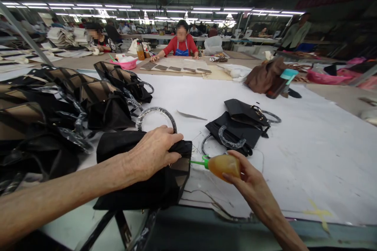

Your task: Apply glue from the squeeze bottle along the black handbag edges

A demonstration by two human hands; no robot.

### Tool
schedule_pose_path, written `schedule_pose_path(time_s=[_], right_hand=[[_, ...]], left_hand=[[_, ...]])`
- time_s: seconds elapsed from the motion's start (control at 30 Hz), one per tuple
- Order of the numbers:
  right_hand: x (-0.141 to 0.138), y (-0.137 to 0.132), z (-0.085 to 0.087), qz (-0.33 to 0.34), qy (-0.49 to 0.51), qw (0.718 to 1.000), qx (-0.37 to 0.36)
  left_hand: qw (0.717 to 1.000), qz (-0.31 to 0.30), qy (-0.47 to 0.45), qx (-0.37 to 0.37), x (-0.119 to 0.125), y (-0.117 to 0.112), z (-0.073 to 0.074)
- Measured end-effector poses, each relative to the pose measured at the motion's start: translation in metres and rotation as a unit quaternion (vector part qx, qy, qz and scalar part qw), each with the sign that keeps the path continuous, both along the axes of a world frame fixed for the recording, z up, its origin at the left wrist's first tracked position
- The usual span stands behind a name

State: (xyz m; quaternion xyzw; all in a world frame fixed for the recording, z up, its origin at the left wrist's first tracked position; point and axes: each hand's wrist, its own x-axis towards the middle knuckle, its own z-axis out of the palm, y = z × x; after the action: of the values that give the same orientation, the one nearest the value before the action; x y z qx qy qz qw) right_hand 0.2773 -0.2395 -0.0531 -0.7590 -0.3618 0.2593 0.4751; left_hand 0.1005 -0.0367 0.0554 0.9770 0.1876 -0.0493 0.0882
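Note:
A black handbag (pixel 132 192) lies on its side at the near table edge, its plastic-wrapped ring handle (pixel 157 110) standing up behind it. My left hand (pixel 154 151) grips the bag near its right end, thumb and fingers on either side of the dark fabric. In my right hand (pixel 250 178) is a squeeze bottle (pixel 222 166) of amber liquid, held level with fingers wrapped round its base. The bottle's thin green nozzle (pixel 202 162) points left, its tip at the tan panel (pixel 181 166) of the bag. Whether the tip touches the panel, I cannot tell.
Several black-and-tan bags (pixel 100 98) crowd the table's left side. Two smaller black bags (pixel 240 125) lie right of centre on white paper (pixel 309 145). A brown bundle (pixel 265 76) and a dark bottle with a turquoise cap (pixel 281 82) sit farther back. A co-worker (pixel 182 45) leans over the opposite side.

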Motion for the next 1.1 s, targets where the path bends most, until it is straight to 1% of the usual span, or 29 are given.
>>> schedule_pose_path(time_s=[0.13, 0.3, 0.53, 0.7, 0.93, 1.1], right_hand=[[0.005, 0.010, -0.007, 0.010, -0.057, 0.998, 0.011], [0.007, 0.015, -0.011, 0.014, -0.076, 0.997, 0.012], [0.006, 0.012, -0.005, 0.028, -0.077, 0.997, 0.010], [0.005, 0.012, -0.003, 0.035, -0.075, 0.997, 0.004], [0.002, 0.008, 0.003, 0.055, -0.067, 0.996, -0.014], [0.000, 0.005, 0.009, 0.070, -0.056, 0.995, -0.042]], left_hand=[[1.000, 0.002, -0.004, -0.003, -0.002, -0.001, -0.003], [1.000, -0.005, -0.004, -0.009, -0.003, -0.003, -0.006], [1.000, -0.005, -0.016, -0.014, -0.004, -0.004, -0.011], [0.999, -0.006, -0.026, -0.022, -0.009, -0.006, -0.014], [0.999, -0.002, -0.022, -0.027, -0.016, -0.012, -0.018], [0.999, -0.012, -0.037, -0.022, -0.019, -0.016, -0.020]])
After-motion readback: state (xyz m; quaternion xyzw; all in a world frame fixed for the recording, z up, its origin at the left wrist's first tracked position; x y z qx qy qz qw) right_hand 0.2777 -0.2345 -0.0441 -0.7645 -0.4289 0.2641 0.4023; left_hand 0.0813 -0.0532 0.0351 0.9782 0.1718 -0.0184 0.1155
